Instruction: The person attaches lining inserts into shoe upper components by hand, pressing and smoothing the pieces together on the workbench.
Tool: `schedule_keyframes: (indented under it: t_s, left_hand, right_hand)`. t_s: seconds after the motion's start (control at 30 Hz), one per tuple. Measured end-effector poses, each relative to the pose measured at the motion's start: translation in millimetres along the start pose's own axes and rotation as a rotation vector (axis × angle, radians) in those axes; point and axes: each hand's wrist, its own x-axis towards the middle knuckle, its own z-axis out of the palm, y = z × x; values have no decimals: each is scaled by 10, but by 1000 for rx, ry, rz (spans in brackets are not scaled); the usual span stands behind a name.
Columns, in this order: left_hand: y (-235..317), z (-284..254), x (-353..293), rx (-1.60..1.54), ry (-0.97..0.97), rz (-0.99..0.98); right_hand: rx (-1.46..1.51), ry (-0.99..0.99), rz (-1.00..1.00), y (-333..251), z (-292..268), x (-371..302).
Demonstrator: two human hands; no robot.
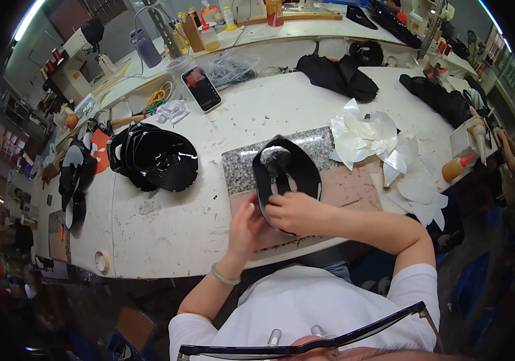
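A black shoe upper [305,165] lies over a speckled granite slab [239,162], its opening facing up and a grey patch of the slab showing through. At its near left edge, my left hand [247,225] is closed, thumb and fingers gripping the rim. My right hand [293,212] crosses in from the right, its fingers curled closed on the near part of the upper; the fingertips are partly hidden. The near half of the slab bears a pinkish-brown sheet [350,195].
Shiny black uppers [176,159] are nested at left, beside grey-and-black pieces [74,174]. Crumpled white sheets [365,135] lie right of the slab. A phone [201,89] leans at the back, near black pieces [341,75]. A tape roll [101,261] sits at the front edge.
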Motion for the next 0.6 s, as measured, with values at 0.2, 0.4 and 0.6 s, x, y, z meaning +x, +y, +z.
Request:
schedule_keyframes:
  t_s: [0.2,0.4,0.6]
  left_hand:
    - [274,-120,342,795,172,455]
    - [579,-238,759,1243,154,391]
    - [611,-166,819,1343,149,376]
  right_hand:
    - [301,246,91,-454,339,-214]
    - [289,262,442,-665,453,-424]
    - [424,-115,489,-610,210,-390]
